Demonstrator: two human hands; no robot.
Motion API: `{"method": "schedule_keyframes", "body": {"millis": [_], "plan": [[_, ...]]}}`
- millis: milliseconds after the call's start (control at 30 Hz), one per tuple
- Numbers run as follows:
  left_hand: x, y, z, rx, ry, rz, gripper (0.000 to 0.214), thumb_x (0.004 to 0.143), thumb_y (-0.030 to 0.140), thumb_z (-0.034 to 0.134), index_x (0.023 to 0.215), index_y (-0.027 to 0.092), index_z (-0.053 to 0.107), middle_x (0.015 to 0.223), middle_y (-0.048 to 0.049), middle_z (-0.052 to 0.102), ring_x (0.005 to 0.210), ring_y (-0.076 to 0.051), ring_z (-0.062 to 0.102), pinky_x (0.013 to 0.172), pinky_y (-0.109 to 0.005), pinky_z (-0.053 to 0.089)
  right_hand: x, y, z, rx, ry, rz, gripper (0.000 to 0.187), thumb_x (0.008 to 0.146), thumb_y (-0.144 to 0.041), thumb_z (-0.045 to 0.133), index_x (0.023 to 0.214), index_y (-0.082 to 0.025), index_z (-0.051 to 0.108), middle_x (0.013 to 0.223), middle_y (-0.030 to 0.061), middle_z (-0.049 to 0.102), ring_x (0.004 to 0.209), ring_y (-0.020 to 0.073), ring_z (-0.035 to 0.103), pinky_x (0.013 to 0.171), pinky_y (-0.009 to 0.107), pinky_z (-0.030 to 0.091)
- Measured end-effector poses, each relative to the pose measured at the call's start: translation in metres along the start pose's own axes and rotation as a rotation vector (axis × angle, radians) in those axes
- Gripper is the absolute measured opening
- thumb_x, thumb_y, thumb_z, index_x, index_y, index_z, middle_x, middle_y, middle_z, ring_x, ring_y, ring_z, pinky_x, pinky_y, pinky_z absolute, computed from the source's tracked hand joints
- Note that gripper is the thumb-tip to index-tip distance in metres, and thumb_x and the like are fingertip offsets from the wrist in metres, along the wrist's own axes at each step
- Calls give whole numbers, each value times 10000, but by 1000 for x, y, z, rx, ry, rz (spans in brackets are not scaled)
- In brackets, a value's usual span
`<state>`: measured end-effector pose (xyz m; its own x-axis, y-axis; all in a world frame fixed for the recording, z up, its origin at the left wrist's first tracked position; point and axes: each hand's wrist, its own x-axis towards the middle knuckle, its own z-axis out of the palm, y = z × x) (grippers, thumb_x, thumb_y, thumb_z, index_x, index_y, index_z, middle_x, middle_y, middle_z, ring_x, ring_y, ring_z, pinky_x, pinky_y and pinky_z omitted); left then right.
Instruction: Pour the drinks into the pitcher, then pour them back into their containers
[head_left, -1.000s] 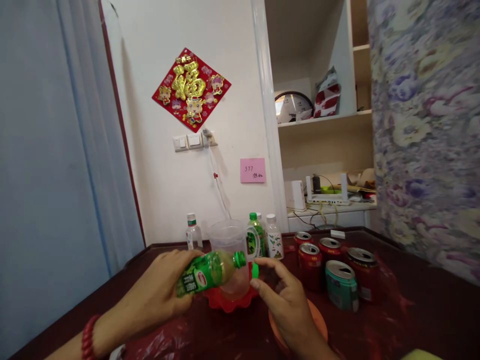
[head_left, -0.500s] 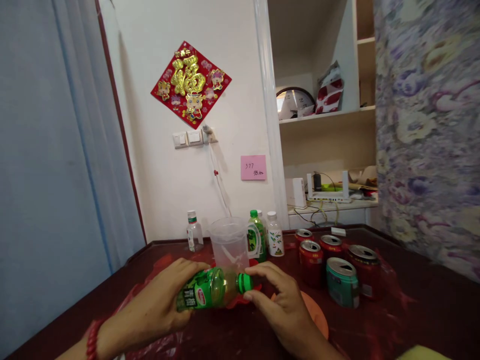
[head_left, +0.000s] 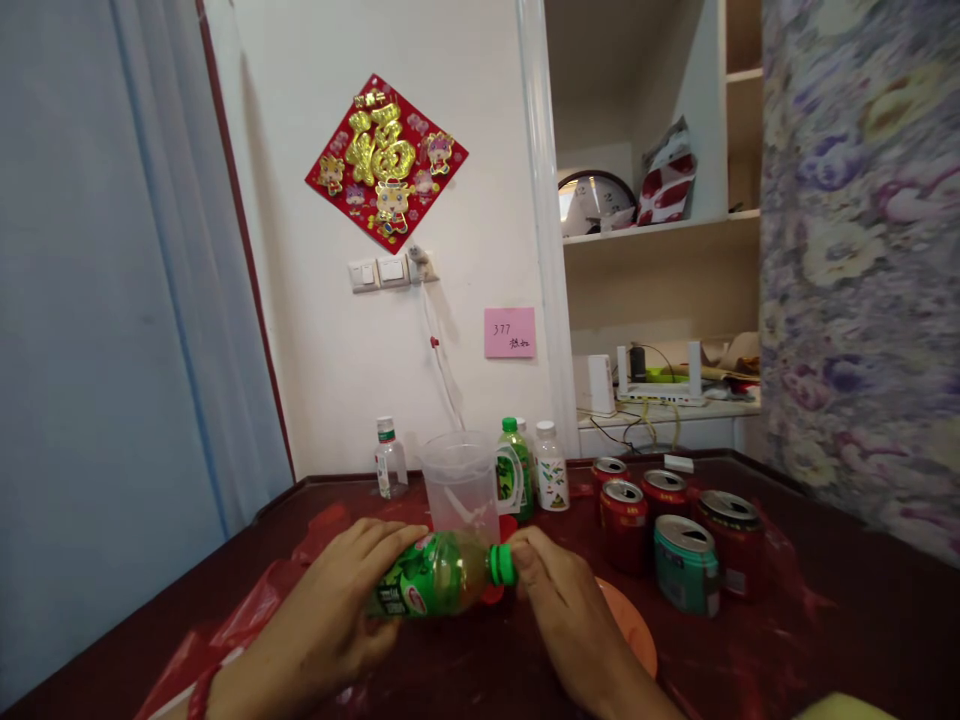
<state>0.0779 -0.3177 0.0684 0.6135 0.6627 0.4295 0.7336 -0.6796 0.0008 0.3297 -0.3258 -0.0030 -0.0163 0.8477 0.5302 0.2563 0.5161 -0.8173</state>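
Observation:
My left hand [head_left: 337, 610] is wrapped round a green drink bottle [head_left: 439, 583], held almost level over the dark red table [head_left: 825, 640] with its neck pointing right. My right hand [head_left: 559, 600] has its fingers pinched on the bottle's green cap [head_left: 501, 565]. Yellowish liquid shows inside the bottle. Just behind the bottle stands a clear plastic measuring jug [head_left: 461, 485] on a red plate, mostly hidden by the bottle and my hands.
Several opened cans [head_left: 679, 545], red and one teal, stand at the right. Small bottles [head_left: 551, 467] and another bottle [head_left: 390, 458] line the far edge by the wall. An orange disc [head_left: 634, 635] lies under my right wrist. Red plastic sheeting [head_left: 259, 610] covers part of the table.
My right hand moved left from beside the bottle's mouth and closed on the cap. The bottle came down from its tilt over the jug to almost level.

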Motion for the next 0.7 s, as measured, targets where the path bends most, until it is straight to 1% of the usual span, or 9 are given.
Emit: {"method": "schedule_keyframes", "body": {"millis": [67, 133, 200, 233, 333, 467, 533, 600, 700], "plan": [[-2, -3, -1, 7, 2, -27, 726, 641, 36, 535, 1322, 287, 511, 1252, -53, 635, 1130, -273, 577, 985, -429, 490, 0, -2, 2, 53, -11, -26, 339, 954, -475, 542, 1174, -224, 599, 1006, 23, 648, 913, 207, 585, 775, 271, 411], [-7, -5, 0, 2, 0, -37, 758, 627, 26, 529, 1337, 289, 502, 1271, -52, 630, 1144, -272, 577, 997, -433, 489, 0, -1, 7, 69, -33, -65, 333, 918, -382, 580, 1212, -228, 580, 1075, 30, 639, 973, 207, 583, 824, 272, 420], [-12, -7, 4, -7, 4, -29, 790, 606, 17, 526, 1346, 293, 501, 1278, -53, 632, 1140, -272, 583, 995, -427, 496, -2, 2, 12, 29, -58, -81, 196, 963, -377, 521, 1046, -220, 603, 984, 29, 644, 901, 199, 588, 778, 270, 422], [-16, -8, 6, -4, 13, -22, 799, 599, 13, 526, 1347, 292, 507, 1275, -55, 637, 1134, -274, 587, 992, -426, 499, -3, 3, 14, -5, -70, -77, 220, 995, -400, 478, 955, -218, 596, 908, 25, 641, 838, 193, 586, 734, 268, 418], [-27, -7, 14, 35, 60, 10, 781, 621, 12, 534, 1351, 291, 526, 1269, -67, 657, 1106, -278, 603, 973, -418, 512, -5, 8, 17, -99, -116, -81, 412, 1032, -495, 422, 760, -226, 574, 735, 18, 620, 688, 183, 558, 639, 265, 398], [-42, -3, 18, -17, 41, 21, 752, 621, 40, 575, 1328, 296, 549, 1253, -65, 676, 1077, -276, 627, 956, -395, 528, -9, 12, 20, -129, -168, -95, 581, 1030, -615, 372, 653, -236, 600, 612, 8, 587, 572, 168, 519, 588, 246, 405], [-46, -6, 12, -113, 13, -38, 697, 649, 64, 598, 1301, 307, 563, 1234, -51, 685, 1066, -264, 640, 946, -370, 536, -10, 11, 21, -148, -159, -68, 614, 1033, -644, 324, 674, -237, 612, 607, 8, 586, 564, 166, 522, 571, 239, 404], [-43, -19, 2, -227, 46, -159, 623, 706, 114, 629, 1295, 309, 569, 1234, -43, 685, 1083, -266, 643, 936, -360, 539, -11, 9, 21, -161, -158, -44, 620, 1033, -662, 283, 726, -238, 615, 633, 12, 599, 578, 169, 538, 562, 236, 406], [-25, -62, -10, -447, 286, -397, 572, 712, 286, 751, 1263, 248, 603, 1238, -69, 681, 1139, -322, 627, 963, -416, 524, -10, 10, 21, -164, -173, -25, 618, 1030, -673, 247, 757, -246, 600, 640, 17, 599, 589, 178, 559, 570, 238, 424]]}}
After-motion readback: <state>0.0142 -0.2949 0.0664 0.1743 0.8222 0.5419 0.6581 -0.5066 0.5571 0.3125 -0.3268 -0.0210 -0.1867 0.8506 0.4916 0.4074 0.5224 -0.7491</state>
